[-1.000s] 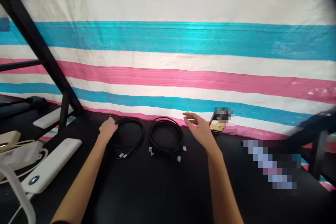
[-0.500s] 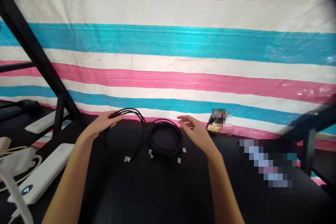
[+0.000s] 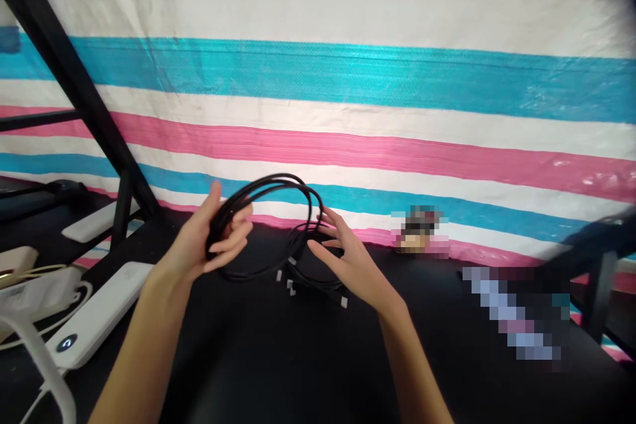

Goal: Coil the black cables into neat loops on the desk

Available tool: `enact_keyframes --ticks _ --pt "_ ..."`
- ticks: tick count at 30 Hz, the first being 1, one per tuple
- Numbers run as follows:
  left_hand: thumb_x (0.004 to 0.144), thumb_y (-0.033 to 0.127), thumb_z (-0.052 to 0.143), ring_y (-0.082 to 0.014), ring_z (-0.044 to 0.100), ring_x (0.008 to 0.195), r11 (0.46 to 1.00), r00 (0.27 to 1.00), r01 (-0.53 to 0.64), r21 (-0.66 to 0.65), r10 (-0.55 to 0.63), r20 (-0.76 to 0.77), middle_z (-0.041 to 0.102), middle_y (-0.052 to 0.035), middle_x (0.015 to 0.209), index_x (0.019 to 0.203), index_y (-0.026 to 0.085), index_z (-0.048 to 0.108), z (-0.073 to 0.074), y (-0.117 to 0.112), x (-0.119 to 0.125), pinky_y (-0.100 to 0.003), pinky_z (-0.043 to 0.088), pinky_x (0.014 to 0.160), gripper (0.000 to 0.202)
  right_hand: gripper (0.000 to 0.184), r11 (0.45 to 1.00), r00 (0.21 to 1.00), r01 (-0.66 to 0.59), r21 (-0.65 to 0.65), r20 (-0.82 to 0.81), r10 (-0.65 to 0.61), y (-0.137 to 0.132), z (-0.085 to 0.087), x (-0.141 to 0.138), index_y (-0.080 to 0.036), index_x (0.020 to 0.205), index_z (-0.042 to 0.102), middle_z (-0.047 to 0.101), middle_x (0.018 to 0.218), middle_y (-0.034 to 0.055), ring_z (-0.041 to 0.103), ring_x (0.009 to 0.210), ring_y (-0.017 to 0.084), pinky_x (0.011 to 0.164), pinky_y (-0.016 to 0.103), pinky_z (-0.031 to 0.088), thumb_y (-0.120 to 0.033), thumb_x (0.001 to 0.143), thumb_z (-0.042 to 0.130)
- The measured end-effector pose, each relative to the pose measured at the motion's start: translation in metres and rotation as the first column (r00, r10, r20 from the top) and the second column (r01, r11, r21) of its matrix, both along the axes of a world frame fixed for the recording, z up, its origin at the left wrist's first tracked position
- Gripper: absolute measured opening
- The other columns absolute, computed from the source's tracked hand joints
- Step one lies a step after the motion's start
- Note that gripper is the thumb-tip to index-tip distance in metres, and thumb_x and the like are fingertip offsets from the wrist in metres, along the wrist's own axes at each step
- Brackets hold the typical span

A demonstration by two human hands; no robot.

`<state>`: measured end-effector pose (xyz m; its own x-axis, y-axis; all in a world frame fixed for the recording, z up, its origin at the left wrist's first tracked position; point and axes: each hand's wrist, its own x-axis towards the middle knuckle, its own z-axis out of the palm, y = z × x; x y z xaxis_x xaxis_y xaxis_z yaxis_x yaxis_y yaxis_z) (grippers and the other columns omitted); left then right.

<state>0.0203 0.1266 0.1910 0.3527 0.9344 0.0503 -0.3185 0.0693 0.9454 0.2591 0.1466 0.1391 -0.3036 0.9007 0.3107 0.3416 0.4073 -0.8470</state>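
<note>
Two cable coils: left hand (image 3: 206, 248) grips one (image 3: 265, 212), one (image 3: 318, 271) lies.

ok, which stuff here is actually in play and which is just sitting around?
In play:
left hand, holding the lifted cable coil
right hand, open by the second cable coil on the table

Lying about:
white power bank
second power bank
striped tarp

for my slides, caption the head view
Left hand lifts a cable coil; open right hand reaches over a second coil.
</note>
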Motion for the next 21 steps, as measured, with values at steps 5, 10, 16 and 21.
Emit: enact_keyframes --ticks 5,10,16,21 --pt "0.086 0.055 0.052 -0.0047 0.023 0.028 0.999 1.000 -0.022 0.031 0.022 0.019 0.027 0.0083 0.038 0.064 0.020 0.044 -0.004 0.004 0.023 -0.017 0.014 0.031 0.042 0.031 0.999 0.996 0.054 -0.005 -0.073 -0.055 0.009 0.000 0.006 -0.022 0.118 0.051 0.067 0.098 0.0059 0.068 0.086 0.018 0.082 0.033 0.053 -0.037 0.091 0.051" --pt "0.091 0.051 0.045 -0.0065 0.032 0.030 0.979 0.988 -0.152 0.139 0.156 -0.018 0.027 0.0073 0.037 0.070 0.018 0.055 -0.003 0.008 0.021 -0.019 0.020 0.036 0.040 0.036 0.991 0.981 0.108 -0.073 -0.154 -0.118 0.007 0.009 0.016 -0.020 0.112 0.062 0.071 0.081 0.0033 0.068 0.066 0.017 0.049 0.023 0.053 -0.040 0.083 0.060" --pt "0.093 0.044 0.042 -0.0098 0.047 0.045 0.919 0.931 -0.337 0.207 0.358 -0.075 0.053 -0.0007 0.052 0.080 0.013 0.066 -0.002 0.011 0.010 -0.021 0.037 0.047 0.041 0.032 0.970 0.945 0.237 -0.043 -0.219 -0.241 0.003 0.019 0.021 -0.018 0.100 0.072 0.072 0.076 0.0037 0.066 0.058 0.016 0.047 0.024 0.054 -0.041 0.080 0.061" --pt "0.091 0.045 0.048 -0.0134 0.060 0.066 0.842 0.857 -0.499 0.207 0.514 -0.026 0.068 -0.0051 0.081 0.084 0.015 0.068 -0.002 0.015 0.004 -0.021 0.044 0.056 0.037 0.028 0.935 0.905 0.351 0.045 -0.272 -0.327 0.003 0.021 0.032 -0.018 0.092 0.072 0.066 0.064 0.0010 0.059 0.044 0.011 0.039 0.020 0.042 -0.042 0.082 0.062"
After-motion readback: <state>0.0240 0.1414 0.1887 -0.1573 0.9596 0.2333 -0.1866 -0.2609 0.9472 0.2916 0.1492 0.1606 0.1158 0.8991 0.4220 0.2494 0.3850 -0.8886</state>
